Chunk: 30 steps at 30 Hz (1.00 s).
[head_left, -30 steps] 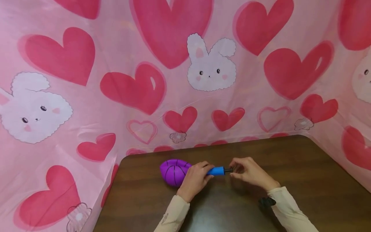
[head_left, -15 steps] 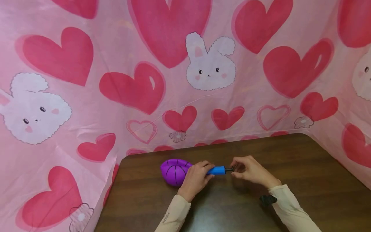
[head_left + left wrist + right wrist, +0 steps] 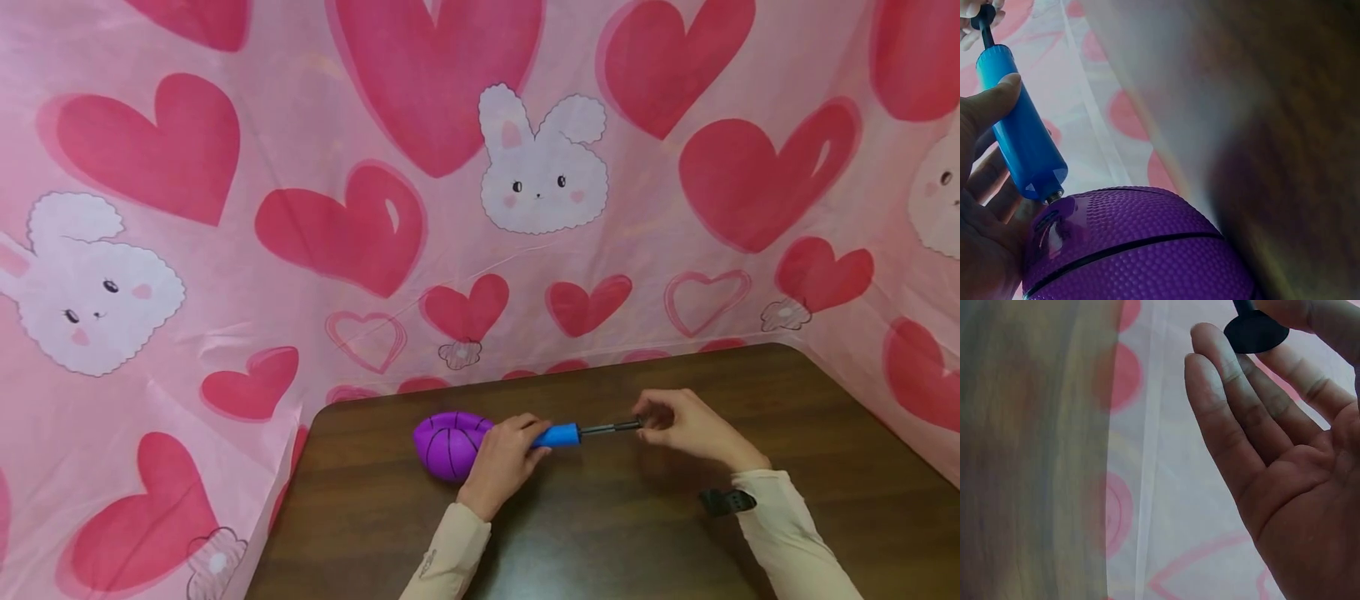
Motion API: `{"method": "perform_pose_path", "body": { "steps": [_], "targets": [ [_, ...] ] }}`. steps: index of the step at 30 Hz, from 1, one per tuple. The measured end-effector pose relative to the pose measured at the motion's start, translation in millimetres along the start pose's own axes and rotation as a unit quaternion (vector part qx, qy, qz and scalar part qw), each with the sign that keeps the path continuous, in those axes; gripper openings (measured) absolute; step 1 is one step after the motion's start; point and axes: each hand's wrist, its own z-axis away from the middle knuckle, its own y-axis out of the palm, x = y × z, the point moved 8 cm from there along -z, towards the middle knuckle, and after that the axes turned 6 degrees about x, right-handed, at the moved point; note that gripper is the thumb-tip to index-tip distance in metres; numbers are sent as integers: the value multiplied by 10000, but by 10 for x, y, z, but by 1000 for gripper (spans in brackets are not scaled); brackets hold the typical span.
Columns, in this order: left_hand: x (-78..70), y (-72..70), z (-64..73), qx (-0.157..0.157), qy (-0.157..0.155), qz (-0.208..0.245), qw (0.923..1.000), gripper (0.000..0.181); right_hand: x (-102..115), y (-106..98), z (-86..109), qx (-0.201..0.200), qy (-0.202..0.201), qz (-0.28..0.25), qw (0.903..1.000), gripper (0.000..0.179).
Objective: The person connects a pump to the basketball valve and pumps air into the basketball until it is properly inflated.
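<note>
On the table's left side lies a purple ball [image 3: 448, 450] with black lines, dented on top. My left hand [image 3: 502, 467] grips the blue barrel of a hand pump [image 3: 558, 435] just right of the ball. In the left wrist view, the pump [image 3: 1025, 131] meets the ball [image 3: 1135, 250] through a short metal tip [image 3: 1054, 197]; the thumb lies across the barrel. A long stretch of dark plunger rod [image 3: 609, 428] is out of the barrel. My right hand [image 3: 697, 429] pinches its end, a round black handle [image 3: 1256, 331] in the right wrist view, other fingers extended.
A dark wooden table [image 3: 585, 533] with rounded corners lies under the hands. Pink cloth [image 3: 645, 208] printed with hearts and rabbits hangs behind it and along both sides. A black band [image 3: 727, 501] is on the right wrist.
My right hand has moved to the right and slightly back, drawing the plunger farther out of the pump. The left hand and the ball stay nearly still.
</note>
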Motion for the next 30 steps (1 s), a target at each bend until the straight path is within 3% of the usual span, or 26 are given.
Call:
{"method": "perform_pose_path", "body": {
  "steps": [9, 25, 30],
  "targets": [
    [17, -25, 3, 22, -64, 79, 9999, 35, -97, -155, 101, -144, 157, -235, 9995, 23],
    [-5, -46, 8, -75, -44, -130, 9999, 33, -107, -117, 63, -110, 610, -278, 9977, 27],
    [-21, -37, 0, -66, 19, -279, 9996, 31, 0, 1, -17, -212, 298, -81, 9993, 24]
  ]
}}
